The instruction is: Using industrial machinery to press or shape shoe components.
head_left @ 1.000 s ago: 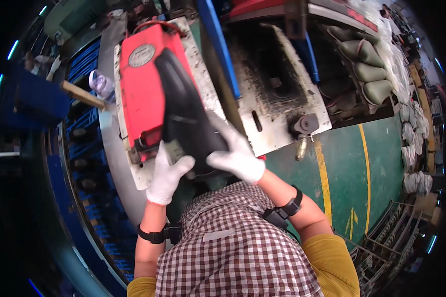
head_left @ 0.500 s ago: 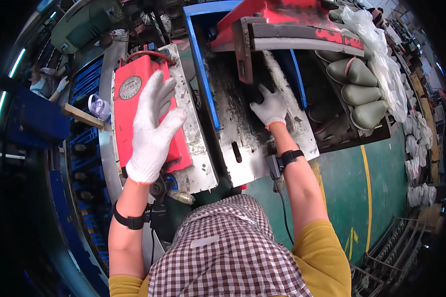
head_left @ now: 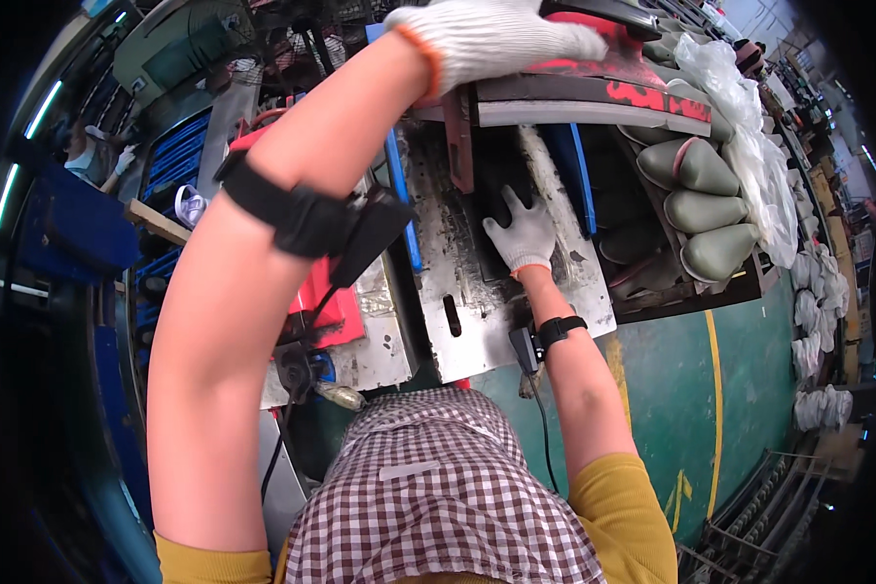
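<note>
Left hand (head_left: pixel 492 41) is over the raised red lid (head_left: pixel 618 73), can't tell if it's gripping; right hand (head_left: pixel 523 232) is below that lid, fingers spread apart over the metal plate (head_left: pixel 496 326).

Left grip (head_left: pixel 496 41) cropped by top edge, contact with red lid (head_left: pixel 631 68) unclear

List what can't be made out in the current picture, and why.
In the head view:
Left hand: upper part cut off by the top edge.
Right hand: palm and whatever it touches, hidden behind its own back.
Red cover at left: largely hidden behind the left forearm.
Dark recess: far end hidden by the raised red lid.
Distant person: too small for detail.
</note>
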Available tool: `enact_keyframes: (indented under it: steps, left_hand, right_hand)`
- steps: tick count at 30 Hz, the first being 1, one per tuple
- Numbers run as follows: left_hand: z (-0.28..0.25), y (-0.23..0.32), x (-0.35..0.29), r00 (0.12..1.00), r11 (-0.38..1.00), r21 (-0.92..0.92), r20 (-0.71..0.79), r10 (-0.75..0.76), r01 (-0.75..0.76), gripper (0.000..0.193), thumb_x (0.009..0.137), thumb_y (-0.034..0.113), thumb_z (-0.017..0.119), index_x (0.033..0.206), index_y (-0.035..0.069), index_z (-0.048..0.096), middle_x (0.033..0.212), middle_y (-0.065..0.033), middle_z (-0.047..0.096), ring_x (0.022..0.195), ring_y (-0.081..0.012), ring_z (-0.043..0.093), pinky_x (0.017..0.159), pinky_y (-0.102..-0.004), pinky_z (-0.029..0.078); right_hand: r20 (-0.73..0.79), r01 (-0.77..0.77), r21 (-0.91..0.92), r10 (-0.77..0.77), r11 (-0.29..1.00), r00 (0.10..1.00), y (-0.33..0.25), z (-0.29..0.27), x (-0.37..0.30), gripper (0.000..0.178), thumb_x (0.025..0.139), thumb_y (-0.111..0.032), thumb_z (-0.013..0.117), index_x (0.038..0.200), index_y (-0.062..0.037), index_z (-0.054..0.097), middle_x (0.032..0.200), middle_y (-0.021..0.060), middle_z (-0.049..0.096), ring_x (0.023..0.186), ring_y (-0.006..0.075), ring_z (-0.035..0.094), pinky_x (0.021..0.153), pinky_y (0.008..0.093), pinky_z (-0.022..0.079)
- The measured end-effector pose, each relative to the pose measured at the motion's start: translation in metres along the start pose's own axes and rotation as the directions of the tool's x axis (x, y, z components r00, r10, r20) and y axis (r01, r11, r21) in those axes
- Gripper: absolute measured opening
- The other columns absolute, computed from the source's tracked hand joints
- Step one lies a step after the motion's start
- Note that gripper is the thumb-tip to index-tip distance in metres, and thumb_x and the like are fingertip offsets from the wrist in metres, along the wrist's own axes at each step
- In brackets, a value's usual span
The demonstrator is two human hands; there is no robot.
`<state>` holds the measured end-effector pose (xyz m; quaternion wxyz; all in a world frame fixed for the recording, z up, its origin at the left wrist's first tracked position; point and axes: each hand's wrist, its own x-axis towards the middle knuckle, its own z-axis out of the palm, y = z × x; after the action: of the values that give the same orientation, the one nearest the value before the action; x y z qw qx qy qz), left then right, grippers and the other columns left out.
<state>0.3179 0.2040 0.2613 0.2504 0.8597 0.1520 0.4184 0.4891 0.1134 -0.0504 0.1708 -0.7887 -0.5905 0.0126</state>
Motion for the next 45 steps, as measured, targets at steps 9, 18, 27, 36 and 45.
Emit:
enact_keyframes:
  steps: [9,18,27,36,45]
  left_hand:
    - [0.037,0.012,-0.027,0.997,0.861,0.502,-0.024,-0.076,0.078,0.054,0.088,0.028,0.070,0.136,0.005,0.060,0.129,-0.0187,0.067,0.122,-0.0350,0.064,0.106,-0.0428,0.050]
    - [0.154,0.011,-0.154,0.986,0.920,0.381,-0.099,0.135,-0.088,0.061,0.071,0.011,0.075,0.130,0.010,0.057,0.122,-0.0138,0.062,0.120,-0.0408,0.058,0.101,-0.0566,0.046]
    - [0.229,-0.042,-0.258,0.958,0.873,0.429,-0.051,0.281,-0.234,0.056,0.068,0.006,0.067,0.122,0.013,0.056,0.117,-0.0091,0.059,0.107,-0.0351,0.061,0.084,-0.0520,0.048]
    - [0.243,-0.056,-0.269,0.980,0.871,0.450,0.065,0.189,-0.198,0.052,0.078,0.012,0.068,0.128,0.021,0.055,0.130,-0.0053,0.053,0.123,-0.0315,0.056,0.099,-0.0563,0.046]
    - [0.159,0.001,-0.265,0.956,0.984,0.159,0.269,-0.119,0.078,0.056,0.074,0.014,0.073,0.129,0.008,0.064,0.133,-0.0156,0.062,0.130,-0.0418,0.055,0.108,-0.0518,0.047]
  right_hand:
    - [-0.156,-0.170,0.676,0.364,0.717,0.918,0.076,-0.042,-0.093,0.037,0.099,-0.016,0.065,0.130,0.0038,0.065,0.134,0.0189,0.064,0.129,0.0302,0.059,0.113,0.0387,0.041]
    - [0.383,-0.594,0.738,0.525,0.321,0.760,0.105,-0.016,-0.264,0.031,0.106,-0.032,0.059,0.113,-0.0030,0.069,0.106,0.0053,0.067,0.096,0.0143,0.060,0.088,0.0316,0.049]
    - [0.869,-0.836,0.492,0.081,-0.243,0.488,0.091,-0.050,-0.277,0.042,0.106,-0.055,0.053,0.129,-0.0201,0.056,0.083,0.0064,0.065,0.057,0.0173,0.053,0.051,0.0336,0.043]
    - [0.134,-0.515,0.794,0.735,0.322,0.665,0.145,-0.036,-0.212,0.031,0.102,-0.034,0.064,0.114,-0.0059,0.067,0.083,0.0078,0.069,0.070,0.0239,0.065,0.068,0.0390,0.054]
    - [-0.297,-0.480,0.243,0.536,0.843,0.790,0.119,-0.047,-0.166,0.023,0.090,-0.027,0.064,0.099,-0.0131,0.079,0.106,0.0136,0.076,0.106,0.0350,0.070,0.093,0.0459,0.054]
